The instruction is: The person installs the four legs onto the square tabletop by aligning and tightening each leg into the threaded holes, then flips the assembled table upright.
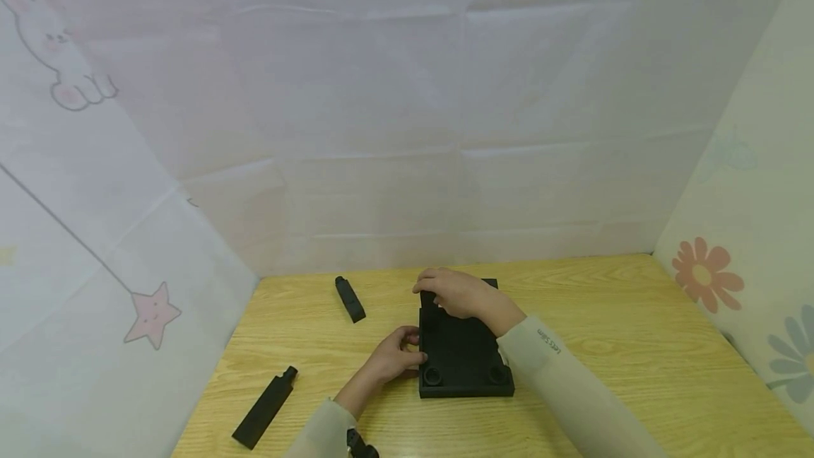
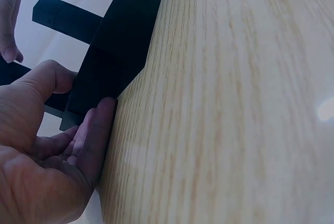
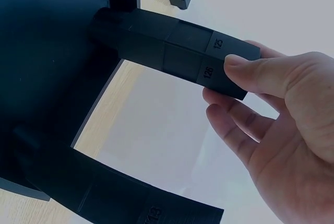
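A black rectangular board (image 1: 464, 352) lies on the table, with round sockets at its two near corners. My left hand (image 1: 393, 357) grips its left edge, thumb on top and fingers against the side, as the left wrist view shows with the board (image 2: 117, 38). My right hand (image 1: 459, 292) is above the far left corner. In the right wrist view the right hand (image 3: 282, 104) pinches the free end of a black leg (image 3: 172, 46) marked 125 and 126. The leg's other end meets the board's corner. A second leg (image 3: 120, 187) projects from another corner.
Two loose black legs lie on the wooden table (image 1: 604, 345) left of the board: one leg (image 1: 350, 300) toward the back and a leg (image 1: 266, 407) near the front left. Printed cloth walls (image 1: 381, 126) stand behind and at both sides.
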`<state>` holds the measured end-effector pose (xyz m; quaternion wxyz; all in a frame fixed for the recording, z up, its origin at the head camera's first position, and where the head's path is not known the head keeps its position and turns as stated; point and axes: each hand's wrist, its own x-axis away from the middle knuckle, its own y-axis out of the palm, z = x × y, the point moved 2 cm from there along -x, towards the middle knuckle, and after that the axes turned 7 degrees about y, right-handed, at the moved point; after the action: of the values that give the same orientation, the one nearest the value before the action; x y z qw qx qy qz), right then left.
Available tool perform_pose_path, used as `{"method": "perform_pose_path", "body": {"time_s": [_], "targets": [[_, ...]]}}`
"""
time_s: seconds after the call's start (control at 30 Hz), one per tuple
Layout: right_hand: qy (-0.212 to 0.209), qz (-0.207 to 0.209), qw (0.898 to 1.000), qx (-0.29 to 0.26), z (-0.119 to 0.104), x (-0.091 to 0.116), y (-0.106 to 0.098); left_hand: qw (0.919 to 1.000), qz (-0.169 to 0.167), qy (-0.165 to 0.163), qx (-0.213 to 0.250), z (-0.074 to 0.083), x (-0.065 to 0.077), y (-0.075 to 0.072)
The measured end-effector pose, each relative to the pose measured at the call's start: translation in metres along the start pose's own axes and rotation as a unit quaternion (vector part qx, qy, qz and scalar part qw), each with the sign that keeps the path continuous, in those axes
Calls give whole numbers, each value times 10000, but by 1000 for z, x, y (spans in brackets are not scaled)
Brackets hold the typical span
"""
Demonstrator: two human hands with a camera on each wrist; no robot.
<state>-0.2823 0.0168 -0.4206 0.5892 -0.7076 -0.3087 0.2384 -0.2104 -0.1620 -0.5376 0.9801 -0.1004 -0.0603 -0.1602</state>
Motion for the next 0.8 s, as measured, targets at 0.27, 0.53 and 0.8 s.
{"method": "perform_pose_path", "body": {"time_s": [0.27,0.53,0.8], "targets": [[44,14,9999,-89,0,1,0,10000,6,23,31,-3,-1,-1],[200,54,9985,-512,3,3,-8,9999,-16,42,116,-5,-2,-2],[306,94,9948,-964,11,11,-16,10000,33,-18,84,-7,-4,-3]]}}
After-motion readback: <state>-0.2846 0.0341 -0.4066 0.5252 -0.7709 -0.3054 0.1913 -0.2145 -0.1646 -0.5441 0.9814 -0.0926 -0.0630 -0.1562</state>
